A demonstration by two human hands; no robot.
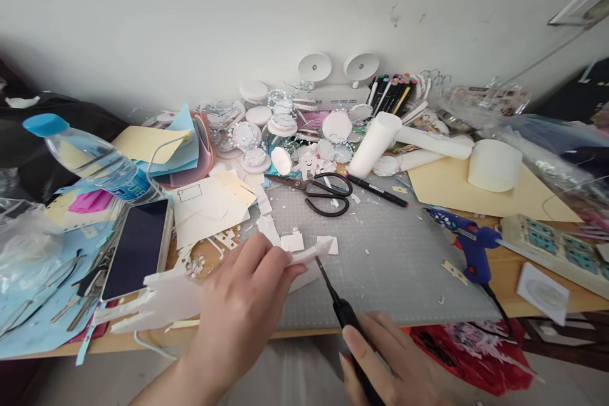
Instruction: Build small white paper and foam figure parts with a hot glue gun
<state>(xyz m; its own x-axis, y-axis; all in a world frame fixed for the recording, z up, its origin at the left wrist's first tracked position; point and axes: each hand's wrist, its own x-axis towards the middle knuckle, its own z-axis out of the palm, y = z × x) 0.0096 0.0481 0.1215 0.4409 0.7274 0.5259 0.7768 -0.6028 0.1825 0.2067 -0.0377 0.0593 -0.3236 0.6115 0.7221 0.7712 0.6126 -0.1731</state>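
Note:
My left hand [242,304] is closed on a white cut-out foam piece [162,298] that sticks out to the left and ends in a tip [311,255] past my fingertips. My right hand [390,361] grips the black handle of a small craft knife or scissors [340,304]. Its thin blade touches the white tip just above the grey cutting mat [380,254]. Small white offcuts [292,241] lie on the mat beside the tip.
Black scissors [321,190] and a black pen [378,190] lie at the mat's far edge. A blue glue gun [469,244] and power strip [554,250] are right. A phone [137,247], water bottle [92,162] and paper scraps crowd the left; foam rolls [375,143] stand behind.

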